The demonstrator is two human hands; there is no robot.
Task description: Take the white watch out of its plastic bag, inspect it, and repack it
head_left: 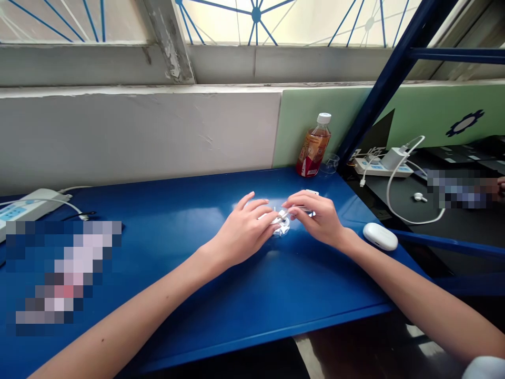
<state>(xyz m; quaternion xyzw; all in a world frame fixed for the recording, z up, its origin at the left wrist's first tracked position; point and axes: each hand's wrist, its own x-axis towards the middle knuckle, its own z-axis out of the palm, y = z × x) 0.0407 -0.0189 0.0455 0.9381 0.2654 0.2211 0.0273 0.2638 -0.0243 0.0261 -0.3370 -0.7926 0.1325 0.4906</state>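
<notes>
My left hand [250,226] and my right hand [317,216] meet over the middle of the blue desk [189,295]. Between their fingertips is a small, thin white piece [282,215], too small to name. My left thumb and index finger pinch toward it from the left, while the other fingers stay spread. From the right, my right thumb and fingers close on its other end. Just below lies a shiny white coil-like thing [281,229], partly hidden by my left fingers. Something clear and glossy shows under my right fingers, with a white edge behind them.
A drink bottle [313,146] stands at the back beside a clear cup [330,163]. A white earbud case [380,236] sits near my right forearm. Left is a power strip [35,205] with cables; a blue metal frame [389,79] rises at right. A person's hand [501,185] shows far right.
</notes>
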